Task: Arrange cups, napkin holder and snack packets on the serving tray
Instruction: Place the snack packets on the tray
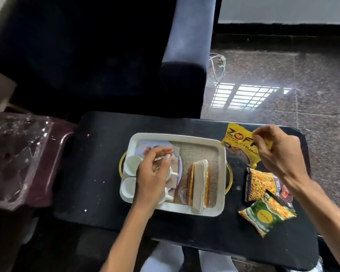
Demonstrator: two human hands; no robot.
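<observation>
A white serving tray (221,173) with gold handles lies on the black table. Two white cups (133,164) stand along its left side, and further cups are partly hidden under my left hand (152,173). That hand hovers over the cups and pinches a thin metallic spoon (159,159). A wooden napkin holder (198,183) with white napkins stands in the tray's middle. My right hand (277,154) grips a yellow snack packet (239,146) just right of the tray, lifted off the table. A dark packet (261,183) and a green packet (265,214) lie on the table.
A dark blue sofa (185,55) stands behind the table. A maroon stool under clear plastic (18,158) sits at the left. The speckled stone floor (302,85) with a white cable spreads to the right. My legs are below the table's near edge.
</observation>
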